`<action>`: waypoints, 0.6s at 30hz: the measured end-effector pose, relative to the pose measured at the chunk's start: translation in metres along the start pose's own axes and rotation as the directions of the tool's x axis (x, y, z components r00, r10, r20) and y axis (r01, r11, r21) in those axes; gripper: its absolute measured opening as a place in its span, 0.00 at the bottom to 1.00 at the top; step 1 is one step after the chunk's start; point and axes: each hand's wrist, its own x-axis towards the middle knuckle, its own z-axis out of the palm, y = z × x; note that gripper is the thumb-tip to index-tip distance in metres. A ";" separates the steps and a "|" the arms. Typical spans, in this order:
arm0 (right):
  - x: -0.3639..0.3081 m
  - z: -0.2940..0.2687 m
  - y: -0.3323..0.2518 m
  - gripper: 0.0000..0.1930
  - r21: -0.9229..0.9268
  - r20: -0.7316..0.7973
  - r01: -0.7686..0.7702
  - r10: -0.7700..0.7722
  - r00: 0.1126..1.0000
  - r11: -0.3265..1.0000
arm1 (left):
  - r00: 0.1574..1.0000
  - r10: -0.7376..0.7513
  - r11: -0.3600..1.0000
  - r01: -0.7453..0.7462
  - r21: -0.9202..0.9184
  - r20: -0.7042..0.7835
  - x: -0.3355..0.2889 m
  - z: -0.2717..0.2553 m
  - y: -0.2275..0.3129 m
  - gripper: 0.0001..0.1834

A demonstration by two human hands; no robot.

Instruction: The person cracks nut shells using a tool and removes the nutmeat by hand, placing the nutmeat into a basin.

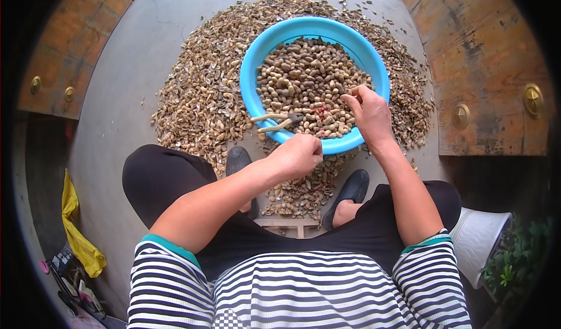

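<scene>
A light-blue plastic basin (pixel 251 89) stands in front of me, holding many unshelled peanuts (pixel 310 66). Among them, toward the near side, lie a few red shelled kernels (pixel 320 112). A pair of pliers (pixel 277 122) with pale handles rests across the basin's left near rim, its jaws over the peanuts. My left hand (pixel 301 153) is closed at the near rim; its curled fingers hide whatever it holds. Over the right side of the basin, my right hand (pixel 373 117) pinches what looks like a peanut between thumb and fingertips.
Broken peanut shells (pixel 198 89) are heaped on the grey floor around the basin and between my feet. Wooden cabinets (pixel 479 66) with brass knobs flank both sides. A white pot (pixel 479 238) and a green plant (pixel 514 262) stand at right; a yellow cloth (pixel 79 229) lies left.
</scene>
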 end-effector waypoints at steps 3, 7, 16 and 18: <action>0.000 -0.003 -0.002 0.12 0.261 0.146 -0.179 0.144 0.979 0.949 | 0.998 -0.011 1.000 0.009 0.026 0.061 -0.002 0.008 -0.005 0.09; -0.013 -0.008 -0.014 0.11 0.262 0.283 -0.185 0.108 0.953 0.947 | 0.972 0.093 0.988 -0.117 0.102 0.217 -0.011 0.014 -0.009 0.08; -0.061 0.006 -0.023 0.14 0.196 0.811 -0.039 -0.140 0.568 0.980 | 0.996 0.035 0.965 -0.014 0.261 -0.076 -0.015 -0.054 0.016 0.08; -0.053 0.008 -0.025 0.16 0.351 0.873 -0.655 0.020 0.488 0.669 | 0.989 0.058 0.968 -0.023 0.250 -0.135 -0.010 -0.053 0.012 0.08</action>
